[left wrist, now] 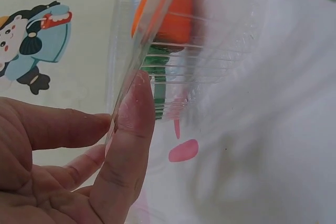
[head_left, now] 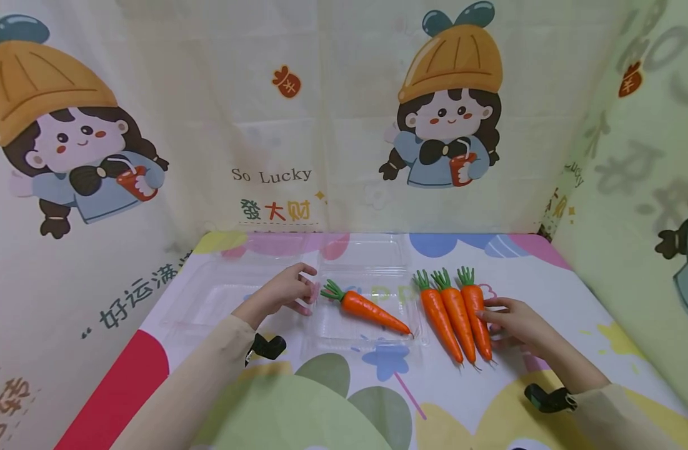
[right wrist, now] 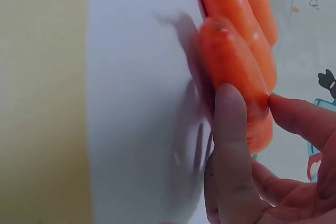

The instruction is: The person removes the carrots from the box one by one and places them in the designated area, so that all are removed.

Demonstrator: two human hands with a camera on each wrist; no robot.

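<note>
My left hand pinches the left rim of a clear plastic box, thumb on one side of its wall and fingers on the other in the left wrist view. In this box a carrot with a green top lies slantwise, its tip at the right rim. To the right, three carrots lie side by side, tops pointing away. My right hand grips the rightmost carrot between thumb and fingers. Directly left of it are the middle carrot and the left carrot.
Another clear plastic box stands to the left, partly behind my left forearm. The lid of the middle box lies folded back behind it. A patterned cloth covers the table, and printed curtains enclose its back and sides.
</note>
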